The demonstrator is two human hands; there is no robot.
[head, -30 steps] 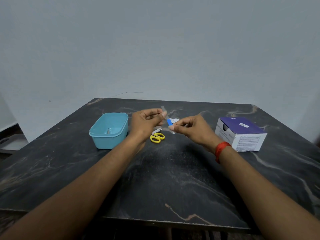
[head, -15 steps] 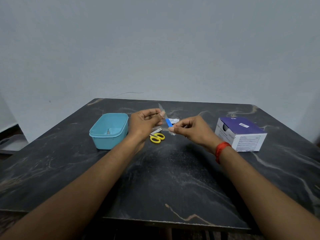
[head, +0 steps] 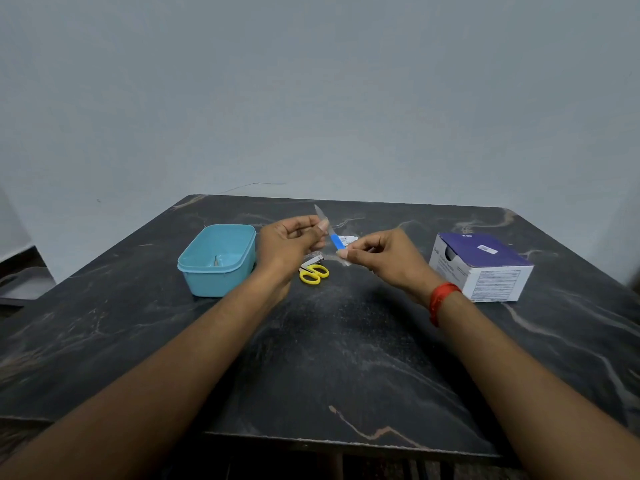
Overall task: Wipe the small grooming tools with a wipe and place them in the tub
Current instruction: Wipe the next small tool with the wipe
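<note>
**Fig. 1. File held between both hands above the table**

The file, a slim tool with a grey blade and a blue handle, is held in the air over the far middle of the table. It is tilted, with the blade tip pointing up and away to the left and the handle end low on the right.

The left hand pinches the blade between thumb and fingertips. Its fingers are curled, the palm faces the person, and the wrist is bent upward. The right hand pinches the lower end of the handle between thumb and forefinger, with the other fingers folded in and the knuckles up. A pale scrap shows at these fingertips, too blurred to identify. Both forearms reach in from the near edge and converge on the file. A red band circles the right wrist.

The tub, light blue and open, stands on the table just left of the left hand, apart from the file. A small metal tool lies on its floor.

Yellow-handled scissors lie on the table below and between the hands. A small white packet lies just behind the file.

A purple-and-white box sits to the right, well apart from the tub. A plain grey wall stands behind the table.
</note>
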